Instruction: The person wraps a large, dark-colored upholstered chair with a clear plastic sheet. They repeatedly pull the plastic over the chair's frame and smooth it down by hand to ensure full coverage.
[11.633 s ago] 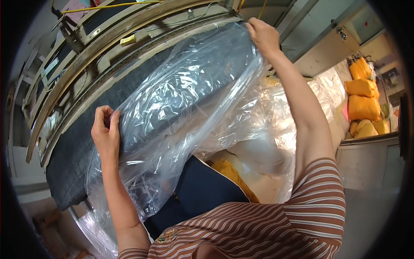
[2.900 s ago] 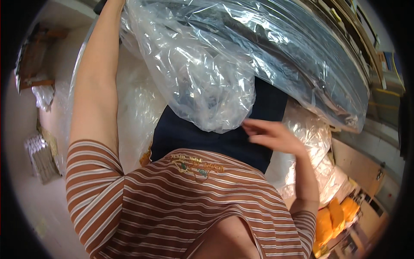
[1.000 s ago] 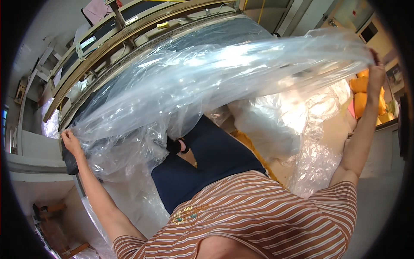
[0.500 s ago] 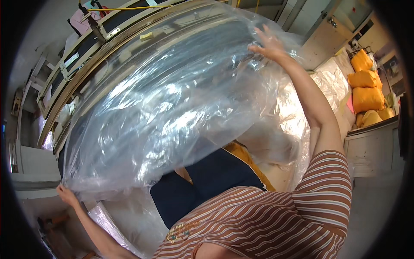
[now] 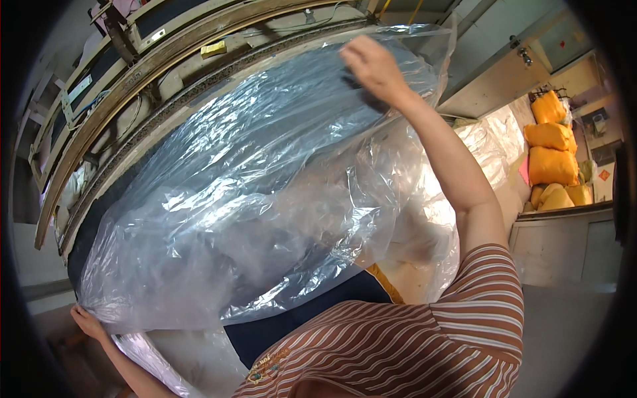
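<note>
A large clear plastic sheet [image 5: 265, 179] lies wrinkled and shiny over a dark surface in front of me. My left hand [image 5: 88, 323] is closed on the sheet's gathered corner at the near left. Far to the right, my right hand [image 5: 373, 68] hovers above the sheet, its shadow falling on the plastic beneath. Its fingers are curled in loosely, and no plastic shows in them. Part of a dark navy cloth [image 5: 298, 315] shows under the sheet's near edge, close to my body, with a mustard-yellow edge [image 5: 385, 282] beside it.
A curved wooden rail [image 5: 119, 119] runs along the far side, with a small yellow block [image 5: 213, 49] near it. More crinkled plastic [image 5: 494, 142] lies to the right. Beyond stand stacked orange bundles [image 5: 553, 166] on a pale cabinet [image 5: 551, 249], and a door [image 5: 507, 76].
The billowing sheet has settled lower and flatter, uncovering more of the far rail. My right hand has moved left, its spread fingers curling in. My left hand has come slightly lower and left.
</note>
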A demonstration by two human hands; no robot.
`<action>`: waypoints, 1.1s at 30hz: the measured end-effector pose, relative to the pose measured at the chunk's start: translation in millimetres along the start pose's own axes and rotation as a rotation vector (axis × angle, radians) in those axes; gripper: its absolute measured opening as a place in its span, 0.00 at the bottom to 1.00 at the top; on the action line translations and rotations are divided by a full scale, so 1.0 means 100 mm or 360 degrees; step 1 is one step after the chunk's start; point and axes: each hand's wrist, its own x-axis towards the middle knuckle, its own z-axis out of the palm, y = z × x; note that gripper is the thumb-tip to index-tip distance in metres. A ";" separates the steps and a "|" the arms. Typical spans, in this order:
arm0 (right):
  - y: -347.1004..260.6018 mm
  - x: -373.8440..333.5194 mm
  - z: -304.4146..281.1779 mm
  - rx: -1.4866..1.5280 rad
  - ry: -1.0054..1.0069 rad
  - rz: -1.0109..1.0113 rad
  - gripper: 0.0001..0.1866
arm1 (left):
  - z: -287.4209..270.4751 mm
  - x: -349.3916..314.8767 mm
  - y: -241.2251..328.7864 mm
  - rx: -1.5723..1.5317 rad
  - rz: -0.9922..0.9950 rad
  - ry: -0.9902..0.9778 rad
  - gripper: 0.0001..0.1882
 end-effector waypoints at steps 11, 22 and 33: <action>-0.63 -0.50 0.25 -0.0172 -0.0472 -0.0480 0.29 | -1.43 0.02 -1.24 -0.1062 -0.0828 0.0108 0.18; -0.41 0.15 0.60 0.0244 -0.0034 -0.0160 0.11 | -2.72 -1.13 -1.51 -0.1609 -0.1198 -0.0286 0.25; 0.19 1.09 -0.52 0.1758 0.0632 0.0243 0.16 | -1.49 0.44 -0.17 -0.2283 -0.1195 -0.0032 0.20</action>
